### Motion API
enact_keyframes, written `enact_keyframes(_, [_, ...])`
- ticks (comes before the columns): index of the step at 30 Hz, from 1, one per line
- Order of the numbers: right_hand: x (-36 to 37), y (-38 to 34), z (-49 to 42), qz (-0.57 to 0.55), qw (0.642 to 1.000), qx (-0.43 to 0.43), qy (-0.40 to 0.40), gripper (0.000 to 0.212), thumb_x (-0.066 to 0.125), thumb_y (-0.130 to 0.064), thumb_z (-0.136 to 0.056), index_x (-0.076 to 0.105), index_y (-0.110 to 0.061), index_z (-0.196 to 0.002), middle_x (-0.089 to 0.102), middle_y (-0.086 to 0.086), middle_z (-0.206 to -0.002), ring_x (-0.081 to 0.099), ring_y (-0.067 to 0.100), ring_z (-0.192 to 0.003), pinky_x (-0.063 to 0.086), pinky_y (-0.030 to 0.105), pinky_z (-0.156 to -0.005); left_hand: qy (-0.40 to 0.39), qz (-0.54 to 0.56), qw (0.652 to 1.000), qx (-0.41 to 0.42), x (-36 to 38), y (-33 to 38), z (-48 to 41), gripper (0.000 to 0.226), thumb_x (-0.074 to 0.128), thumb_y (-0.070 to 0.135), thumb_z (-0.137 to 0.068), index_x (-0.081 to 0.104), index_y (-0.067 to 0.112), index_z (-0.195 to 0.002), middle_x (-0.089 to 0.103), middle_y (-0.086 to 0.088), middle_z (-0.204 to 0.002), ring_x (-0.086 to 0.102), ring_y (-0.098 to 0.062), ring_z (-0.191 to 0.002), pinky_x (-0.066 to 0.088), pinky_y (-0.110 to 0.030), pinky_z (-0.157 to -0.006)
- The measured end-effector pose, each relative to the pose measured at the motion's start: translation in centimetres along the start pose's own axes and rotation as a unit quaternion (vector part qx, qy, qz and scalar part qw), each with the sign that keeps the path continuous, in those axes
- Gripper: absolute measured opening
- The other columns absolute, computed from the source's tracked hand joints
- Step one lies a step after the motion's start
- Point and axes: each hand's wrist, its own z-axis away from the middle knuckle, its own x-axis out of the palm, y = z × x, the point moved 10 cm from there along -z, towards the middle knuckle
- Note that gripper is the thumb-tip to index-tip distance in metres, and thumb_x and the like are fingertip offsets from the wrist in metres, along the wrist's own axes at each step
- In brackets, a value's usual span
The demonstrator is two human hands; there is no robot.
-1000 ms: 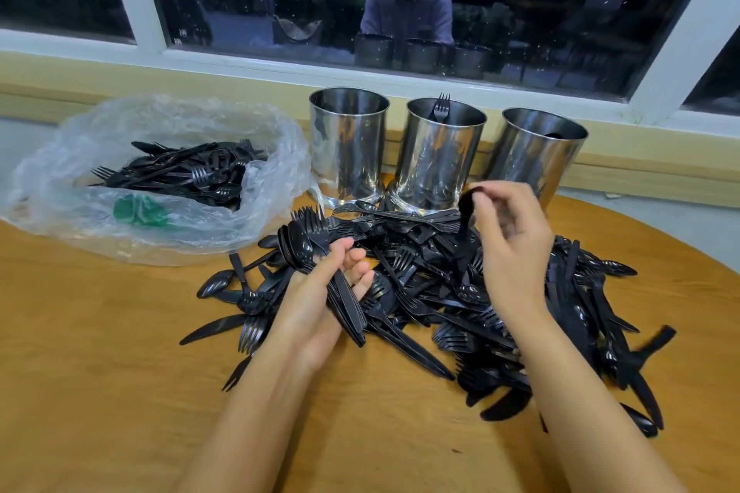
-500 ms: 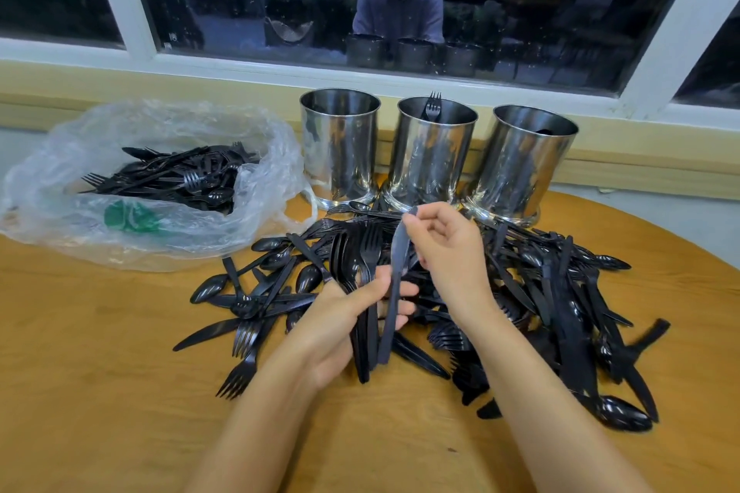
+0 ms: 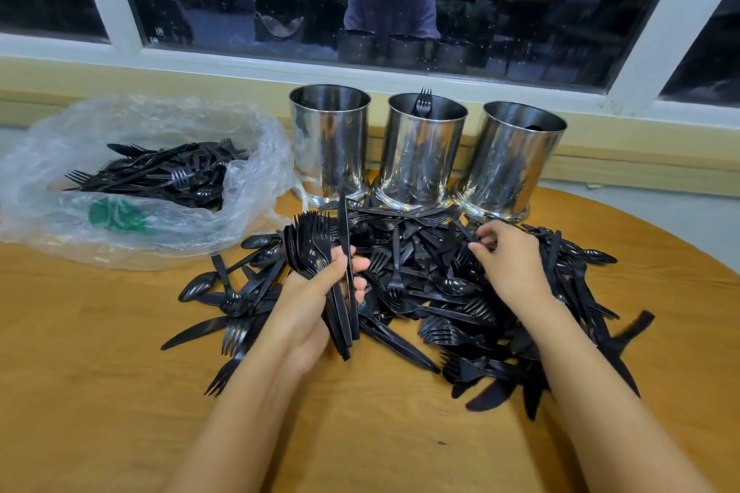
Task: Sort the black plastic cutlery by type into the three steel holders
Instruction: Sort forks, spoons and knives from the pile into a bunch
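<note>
A heap of black plastic cutlery (image 3: pixel 432 292) covers the middle of the wooden table. Behind it stand three steel holders: the left holder (image 3: pixel 329 140), the middle holder (image 3: pixel 425 150) with a fork sticking out, and the right holder (image 3: pixel 518 156). My left hand (image 3: pixel 316 296) grips a bundle of forks (image 3: pixel 310 248) together with one knife that stands upright. My right hand (image 3: pixel 508 260) reaches down into the far right part of the heap, its fingertips curled among the pieces; whether it holds one I cannot tell.
A clear plastic bag (image 3: pixel 132 180) with more black cutlery lies at the left. The round table's edge (image 3: pixel 660 228) curves away at the right. A window sill and dark window run behind the holders.
My right hand passed a knife into my left hand's bundle, let go, and moved right and away into the heap. The left hand now holds the bundle more upright.
</note>
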Motion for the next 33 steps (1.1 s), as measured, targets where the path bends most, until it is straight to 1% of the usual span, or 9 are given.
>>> enact_keyframes(4, [0.9,1.1,-1.0,0.040,0.998,0.024,-0.029,0.026,0.063,-0.015,-0.093,0.061,-0.009,-0.119,0.068,0.005,-0.091,0.061,0.022,-0.085,0.050,0.034,-0.075,-0.010,-0.007,1.000,-0.004,0.5,-0.4,0.2,0.021,0.055,0.015,-0.098,0.064,0.003,-0.113,0.073,-0.005,-0.087,0.064,-0.012,-0.063,0.056,-0.024,-0.061])
enact_keyframes(9, [1.4,1.0,-2.3,0.006,0.996,0.047,-0.071,0.030,0.057,-0.002,-0.091,0.061,-0.008,-0.120,0.067,0.006,-0.093,0.065,0.024,-0.093,0.051,0.034,-0.077,-0.009,-0.010,1.000,-0.009,0.5,-0.5,0.1,0.021,0.055,0.013,-0.098,0.063,0.003,-0.114,0.072,-0.006,-0.087,0.064,-0.013,-0.063,0.056,-0.025,-0.061])
enact_keyframes(14, [-2.9,-2.3,-3.0,-0.150,0.989,-0.003,-0.006,0.017,0.060,-0.008,-0.092,0.066,-0.009,-0.109,0.057,-0.004,-0.079,0.053,0.009,-0.068,0.044,0.018,-0.069,0.000,0.010,1.000,-0.024,0.1,-0.8,0.0,0.025,0.056,0.015,-0.097,0.062,0.001,-0.117,0.071,-0.006,-0.086,0.064,-0.013,-0.064,0.057,-0.025,-0.061])
enact_keyframes(17, [-5.1,-4.0,-1.9,-0.289,0.957,0.001,0.029,0.010,0.059,-0.006,-0.092,0.062,-0.009,-0.101,0.062,0.001,-0.082,0.062,0.008,-0.064,0.050,0.024,-0.064,-0.004,0.028,0.999,-0.027,0.2,-1.0,0.0,0.025,0.055,0.014,-0.097,0.062,0.001,-0.118,0.067,-0.005,-0.082,0.063,-0.013,-0.063,0.056,-0.025,-0.060])
enact_keyframes(19, [-5.4,-4.9,-0.6,-0.414,0.910,0.020,0.023,0.009,0.062,-0.002,-0.090,0.060,-0.010,-0.093,0.065,0.006,-0.085,0.070,0.014,-0.071,0.056,0.025,-0.067,-0.005,0.034,0.999,-0.023,0.2,-0.9,0.0,0.024,0.055,0.014,-0.098,0.063,0.003,-0.117,0.067,-0.004,-0.082,0.064,-0.014,-0.065,0.057,-0.026,-0.062])
enact_keyframes(21, [-4.5,-5.8,1.3,-0.517,0.854,0.053,-0.015,0.010,0.067,0.000,-0.086,0.061,-0.007,-0.090,0.067,0.010,-0.086,0.073,0.022,-0.079,0.059,0.027,-0.074,0.000,0.031,0.999,-0.016,0.2,-0.8,0.0,0.021,0.056,0.013,-0.097,0.065,0.004,-0.114,0.069,-0.005,-0.085,0.067,-0.015,-0.069,0.058,-0.026,-0.065])
enact_keyframes(24, [-1.2,-7.0,4.7,-0.553,0.823,0.096,-0.089,0.016,0.071,-0.003,-0.081,0.065,-0.001,-0.096,0.071,0.014,-0.092,0.073,0.022,-0.086,0.059,0.026,-0.077,0.025,0.036,0.999,-0.006,-0.2,-0.7,0.1,0.017,0.057,0.009,-0.095,0.066,0.003,-0.108,0.075,-0.012,-0.097,0.074,-0.020,-0.082,0.060,-0.028,-0.067])
enact_keyframes(28, [2.8,-8.1,8.7,-0.501,0.849,0.080,-0.149,0.012,0.065,-0.003,-0.088,0.071,-0.009,-0.096,0.074,0.011,-0.087,0.073,0.018,-0.082,0.057,0.021,-0.072,0.043,0.055,0.998,-0.001,-0.5,-0.7,0.0,0.019,0.055,0.006,-0.096,0.063,-0.002,-0.111,0.073,-0.019,-0.106,0.073,-0.028,-0.096,0.061,-0.035,-0.079])
enact_keyframes(33, [4.4,-8.2,9.9,-0.407,0.900,0.043,-0.149,0.013,0.071,-0.003,-0.084,0.073,-0.015,-0.090,0.072,0.004,-0.074,0.070,0.015,-0.072,0.054,0.017,-0.066,0.038,0.034,0.999,0.001,-0.7,-0.5,0.0,0.024,0.052,0.008,-0.098,0.061,-0.007,-0.115,0.073,-0.017,-0.105,0.072,-0.025,-0.097,0.061,-0.033,-0.077])
